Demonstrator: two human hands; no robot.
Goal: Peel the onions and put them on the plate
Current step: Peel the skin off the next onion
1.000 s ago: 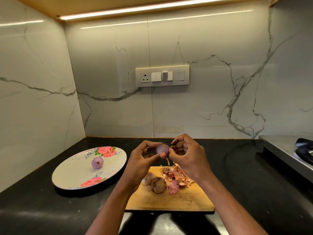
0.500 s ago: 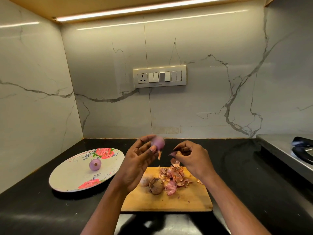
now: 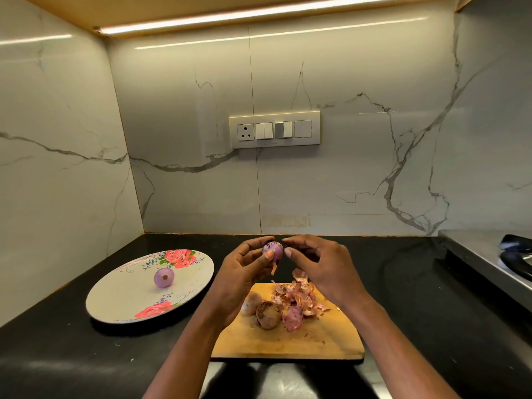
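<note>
Gleaming black countertop (image 3: 72,355), marble walls (image 3: 359,182), wooden board (image 3: 288,344), floral plate (image 3: 121,295)

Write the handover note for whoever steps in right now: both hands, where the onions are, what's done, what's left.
Left hand holds a nearly peeled onion above the cutting board; a strip of skin hangs from it.
Right hand holds nothing, fingers beside that onion.
Done: one peeled onion lies on the floral plate.
Left: strip the last skin, plate this onion, then peel the unpeeled onions on the board, beside the pile of peels.
</note>
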